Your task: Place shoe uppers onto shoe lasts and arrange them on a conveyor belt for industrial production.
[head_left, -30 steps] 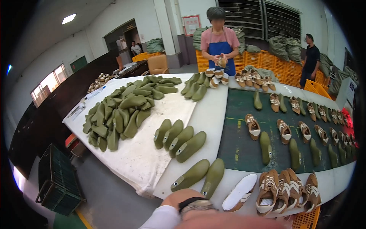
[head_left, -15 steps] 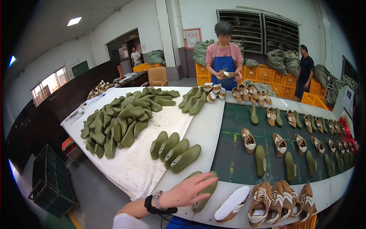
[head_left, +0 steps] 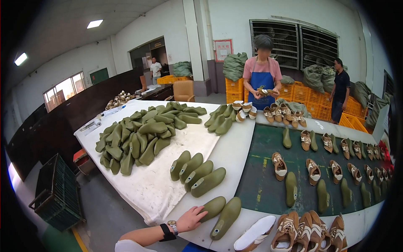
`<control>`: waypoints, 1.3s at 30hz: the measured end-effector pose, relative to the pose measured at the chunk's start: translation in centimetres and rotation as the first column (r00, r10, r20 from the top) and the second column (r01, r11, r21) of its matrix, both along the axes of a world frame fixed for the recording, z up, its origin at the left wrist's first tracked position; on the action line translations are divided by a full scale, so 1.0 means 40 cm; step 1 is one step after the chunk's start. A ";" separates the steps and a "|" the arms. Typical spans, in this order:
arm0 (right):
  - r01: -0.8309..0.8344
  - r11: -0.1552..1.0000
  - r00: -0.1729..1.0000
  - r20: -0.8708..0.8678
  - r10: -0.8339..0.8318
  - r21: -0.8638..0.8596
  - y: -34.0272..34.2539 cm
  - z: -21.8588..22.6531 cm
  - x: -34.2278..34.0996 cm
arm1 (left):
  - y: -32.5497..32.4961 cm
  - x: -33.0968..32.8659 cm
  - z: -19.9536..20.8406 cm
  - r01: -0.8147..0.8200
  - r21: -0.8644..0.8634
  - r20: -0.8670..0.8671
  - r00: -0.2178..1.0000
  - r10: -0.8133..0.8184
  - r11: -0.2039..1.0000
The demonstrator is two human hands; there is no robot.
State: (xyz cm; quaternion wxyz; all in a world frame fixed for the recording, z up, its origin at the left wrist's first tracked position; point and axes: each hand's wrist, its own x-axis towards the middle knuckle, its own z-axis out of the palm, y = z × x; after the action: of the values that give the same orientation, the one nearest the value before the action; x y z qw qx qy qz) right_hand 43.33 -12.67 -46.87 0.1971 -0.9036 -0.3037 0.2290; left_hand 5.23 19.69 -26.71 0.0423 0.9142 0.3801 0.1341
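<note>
My left hand (head_left: 189, 220), with a watch and a black band at the wrist, reaches in from the lower edge. Its fingers close around the near end of a green shoe last (head_left: 213, 208) on the white tabletop. Just right of it lies a second green last (head_left: 226, 218), untouched. Farther right is a shoe with a white sole (head_left: 254, 233), bottom up, beside several brown and white sneakers (head_left: 308, 229). Beyond my hand several lasts (head_left: 197, 172) lie side by side. My right hand is out of view.
A large heap of green lasts (head_left: 136, 134) covers part of the white cloth (head_left: 176, 164). On the right, a green conveyor belt (head_left: 256, 176) carries rows of sneakers and lasts. Across the table a person in a blue apron (head_left: 262, 82) holds a shoe. A crate cart (head_left: 58, 193) stands left.
My left hand has moved left and down, off the right last and onto the end of the left one. The whole view has shifted slightly.
</note>
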 end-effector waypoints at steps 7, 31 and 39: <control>0.044 0.997 0.998 -0.036 -0.041 0.058 0.003 0.019 -0.015 | 0.017 -0.033 -0.032 -0.097 -0.337 0.229 0.956 0.182 0.937; 0.266 0.964 0.958 -0.107 -0.265 -0.010 0.050 0.081 -0.031 | 0.596 0.656 -0.147 -0.444 -0.305 -0.430 0.853 0.295 0.842; 0.253 0.966 0.966 -0.070 -0.250 0.043 0.054 0.066 -0.031 | 0.609 0.630 -0.101 -0.397 -0.314 -0.534 0.825 0.185 0.863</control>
State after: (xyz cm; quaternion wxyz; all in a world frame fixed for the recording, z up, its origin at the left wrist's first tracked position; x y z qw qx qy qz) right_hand 42.09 -10.52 -44.22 0.2572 -0.9217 -0.1859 0.2230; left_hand 30.42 44.05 -30.76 0.1156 0.8173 0.5357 -0.1779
